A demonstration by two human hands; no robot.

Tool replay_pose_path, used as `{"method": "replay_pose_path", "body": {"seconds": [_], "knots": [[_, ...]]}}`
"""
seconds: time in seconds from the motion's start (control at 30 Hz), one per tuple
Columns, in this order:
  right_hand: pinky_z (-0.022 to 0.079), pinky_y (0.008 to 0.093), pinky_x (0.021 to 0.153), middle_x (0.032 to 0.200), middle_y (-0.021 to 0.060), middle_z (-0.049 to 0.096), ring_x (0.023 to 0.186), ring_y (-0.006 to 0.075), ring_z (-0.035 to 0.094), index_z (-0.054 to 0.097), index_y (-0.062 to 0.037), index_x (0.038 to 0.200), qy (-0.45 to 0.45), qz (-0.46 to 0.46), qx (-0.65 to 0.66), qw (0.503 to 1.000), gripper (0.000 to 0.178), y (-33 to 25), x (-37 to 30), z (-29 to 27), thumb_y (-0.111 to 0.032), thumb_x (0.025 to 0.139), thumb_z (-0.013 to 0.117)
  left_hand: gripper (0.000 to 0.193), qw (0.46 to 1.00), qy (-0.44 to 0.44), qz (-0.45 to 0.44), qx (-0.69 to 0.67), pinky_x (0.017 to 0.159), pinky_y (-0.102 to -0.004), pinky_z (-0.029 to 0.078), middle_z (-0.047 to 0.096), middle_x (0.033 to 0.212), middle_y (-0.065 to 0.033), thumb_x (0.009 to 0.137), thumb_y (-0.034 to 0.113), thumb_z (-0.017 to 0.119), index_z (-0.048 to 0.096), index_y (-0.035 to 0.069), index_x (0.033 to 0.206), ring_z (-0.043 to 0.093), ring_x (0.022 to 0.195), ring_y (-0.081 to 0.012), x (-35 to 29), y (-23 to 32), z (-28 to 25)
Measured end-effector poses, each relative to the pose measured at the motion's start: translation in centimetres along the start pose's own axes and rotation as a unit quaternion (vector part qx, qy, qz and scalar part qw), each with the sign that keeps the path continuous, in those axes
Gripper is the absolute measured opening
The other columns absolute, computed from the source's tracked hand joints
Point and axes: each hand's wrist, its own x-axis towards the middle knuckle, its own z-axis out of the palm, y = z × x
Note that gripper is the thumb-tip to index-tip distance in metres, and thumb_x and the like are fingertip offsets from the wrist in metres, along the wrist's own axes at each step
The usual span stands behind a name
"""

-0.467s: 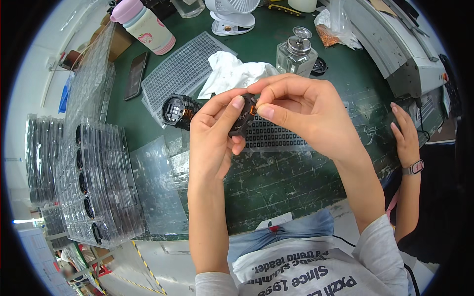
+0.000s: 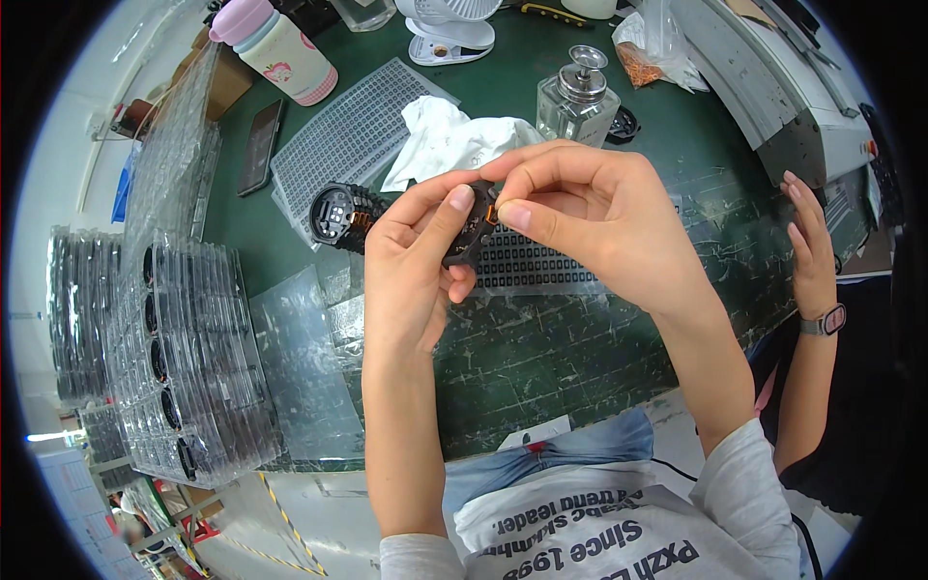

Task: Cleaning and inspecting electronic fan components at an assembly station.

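My left hand (image 2: 411, 256) holds a black watch case (image 2: 468, 240) upright over the bench, its thumb across the near side. At the case's right edge sits a small orange piece (image 2: 491, 215). My right hand (image 2: 619, 217) is closed, thumb and index fingertip pinched against that edge; whether a loose part lies between them is hidden. Just left of my left hand, a row of similar black watch cases (image 2: 336, 215) with orange accents lies on its side. Beneath my hands is a sheet holding many small black parts (image 2: 536, 269).
Behind are a white cloth (image 2: 454, 145), a glass pump bottle (image 2: 572, 114), a grey dotted sheet (image 2: 343, 135), a phone (image 2: 261, 145) and a drink bottle (image 2: 295, 68). Stacked clear trays (image 2: 217, 377) stand left. A co-worker's hand (image 2: 812, 242) rests at right, near a grey machine (image 2: 822, 145).
My hands keep their grip on the watch case with barely any shift. The co-worker's hand at the right has moved slightly right and up. The whole view has slid a little.
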Motion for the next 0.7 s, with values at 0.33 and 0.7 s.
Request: {"method": "replay_pose_path", "body": {"seconds": [0.33,0.7], "knots": [[0.051,0.0257,0.086,0.111,0.0132,0.063,0.094,0.0134,0.062,0.064,0.0076,0.092,0.0,-0.014,0.006,1.0,0.01,0.02,0.08,0.17,0.0,0.085,0.065,0.025,1.0,0.001,0.005,0.007,0.034,-0.0134,0.027,0.057,0.072,-0.0029,0.094,0.016,0.059,0.062,-0.002,0.111,0.037,0.044,0.0,-0.06,0.17,-0.01],[0.052,0.0264,0.084,0.109,0.0136,0.064,0.093,0.015,0.064,0.064,0.0083,0.09,0.019,-0.029,-0.007,0.999,0.01,0.39,0.06,0.38,0.001,0.084,0.065,0.02,0.999,-0.028,0.001,-0.017,0.036,-0.0158,0.033,0.066,0.082,-0.0051,0.092,0.014,0.062,0.064,0.0,0.106,0.046,0.048,-0.0022,0.06,0.02,-0.75]]}}
